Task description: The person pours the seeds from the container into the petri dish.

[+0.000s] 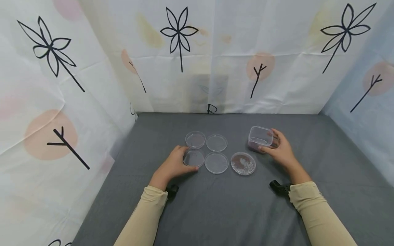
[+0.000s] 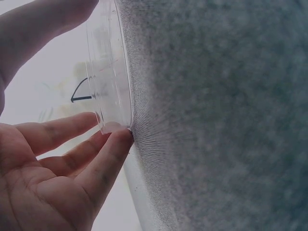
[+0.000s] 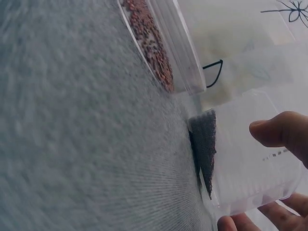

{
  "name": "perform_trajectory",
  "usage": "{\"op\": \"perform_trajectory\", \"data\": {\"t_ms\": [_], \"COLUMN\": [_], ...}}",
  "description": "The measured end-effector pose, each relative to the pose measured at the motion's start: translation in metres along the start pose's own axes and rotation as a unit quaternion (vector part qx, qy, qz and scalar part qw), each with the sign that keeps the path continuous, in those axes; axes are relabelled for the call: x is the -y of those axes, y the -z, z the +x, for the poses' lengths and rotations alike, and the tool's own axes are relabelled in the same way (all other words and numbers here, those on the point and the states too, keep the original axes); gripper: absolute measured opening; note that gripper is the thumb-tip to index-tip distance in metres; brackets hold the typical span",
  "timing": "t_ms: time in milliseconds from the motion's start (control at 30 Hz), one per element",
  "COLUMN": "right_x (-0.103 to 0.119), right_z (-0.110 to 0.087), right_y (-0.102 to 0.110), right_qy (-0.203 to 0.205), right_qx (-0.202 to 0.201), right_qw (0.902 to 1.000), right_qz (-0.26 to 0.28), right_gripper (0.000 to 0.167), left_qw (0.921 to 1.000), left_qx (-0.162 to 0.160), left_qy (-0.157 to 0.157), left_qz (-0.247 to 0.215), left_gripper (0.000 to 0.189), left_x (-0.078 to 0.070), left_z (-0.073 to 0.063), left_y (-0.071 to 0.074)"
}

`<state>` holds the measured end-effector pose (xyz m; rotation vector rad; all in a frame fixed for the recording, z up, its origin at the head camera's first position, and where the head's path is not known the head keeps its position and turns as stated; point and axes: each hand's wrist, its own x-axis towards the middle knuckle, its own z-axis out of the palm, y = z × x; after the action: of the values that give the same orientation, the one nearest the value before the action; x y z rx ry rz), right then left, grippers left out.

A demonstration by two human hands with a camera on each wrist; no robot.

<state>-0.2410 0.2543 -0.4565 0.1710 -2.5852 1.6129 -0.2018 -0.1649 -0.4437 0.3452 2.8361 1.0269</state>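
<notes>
My left hand (image 1: pixel 173 166) spans a clear petri dish (image 1: pixel 194 158), thumb on its near side and fingers on its far side. In the left wrist view the dish (image 2: pixel 109 72) stands at the cloth, its wall between thumb and fingertips. My right hand (image 1: pixel 284 153) grips a clear rectangular plastic container (image 1: pixel 260 135) by its right side. Dark fine grains (image 3: pixel 204 144) cover the container's bottom in the right wrist view. Left of it sits a round dish (image 1: pixel 243 163) with reddish-brown grains inside.
Beside the held dish are more clear petri dishes: one behind it (image 1: pixel 195 139), one at the back right (image 1: pixel 217 142) and one to its right (image 1: pixel 217 163). Grey cloth (image 1: pixel 227 208) covers the table. Patterned white curtains (image 1: pixel 215 68) enclose its back and sides.
</notes>
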Motion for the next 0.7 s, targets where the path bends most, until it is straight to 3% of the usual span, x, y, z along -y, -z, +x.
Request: {"op": "perform_trajectory", "data": {"t_ms": [233, 700], "right_x": [0.001, 0.035], "right_z": [-0.004, 0.009], "right_y": [-0.004, -0.042], "right_qy": [0.009, 0.05], "right_qx": [-0.025, 0.0], "right_qw": [0.9996, 0.9978], "right_qz": [0.01, 0.044], "right_gripper": [0.097, 0.091], "left_qw": [1.0, 1.0], "left_qx": [0.002, -0.003], "left_qy": [-0.003, 0.001], "left_qz": [0.0, -0.005], "left_gripper": [0.092, 0.09], "left_x": [0.002, 0.0], "left_z": [0.001, -0.001], "left_y": [-0.003, 0.002]}}
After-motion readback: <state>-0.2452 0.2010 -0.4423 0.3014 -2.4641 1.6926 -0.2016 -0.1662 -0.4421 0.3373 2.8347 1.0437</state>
